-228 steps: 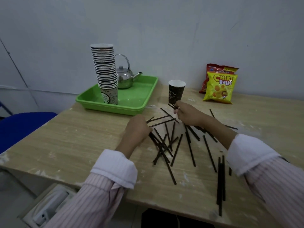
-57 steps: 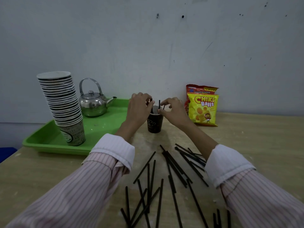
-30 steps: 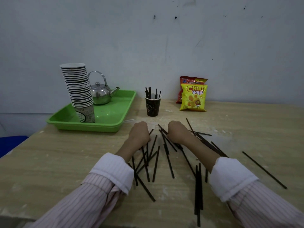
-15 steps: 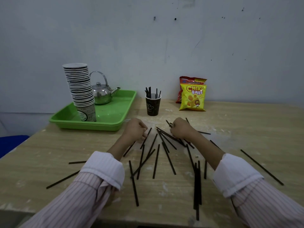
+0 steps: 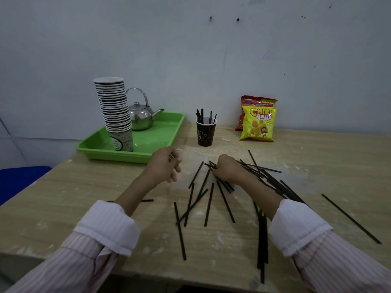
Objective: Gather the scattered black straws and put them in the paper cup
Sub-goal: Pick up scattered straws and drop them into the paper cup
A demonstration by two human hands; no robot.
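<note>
**Q:** What stood around the work area?

**A:** On the pale wooden table [image 5: 84,187], a green plastic tray [image 5: 165,132] lay at 10 o'clock. It carried a tall stack of paper cups [image 5: 114,111] and a round steel kettle [image 5: 139,116]. A yellow snack bag [image 5: 258,123] leaned against the wall at 1 o'clock, with a red snack bag [image 5: 254,100] behind it. A blue seat [image 5: 19,180] showed past the table edge at 9 o'clock.

**Q:** Where were the task's items?

**A:** The dark paper cup [image 5: 205,134] stood upright at 12 o'clock with several upright straws [image 5: 202,116] in it. The thin black plastic straws [image 5: 209,205] lay crossed over one another from the centre toward 5 o'clock. A lone straw [image 5: 351,218] lay apart at 4 o'clock.

**Q:** How were the hands posed?

**A:** The left hand [image 5: 164,166] hovered near the tray's front rim, its fingers loosely curled and relaxed. The right hand [image 5: 226,168] rested knuckles-up on the pile's far end. Its fingers were curled round a bundle of straws whose ends stuck out toward 9 o'clock. Its forearm hid part of the pile.
</note>
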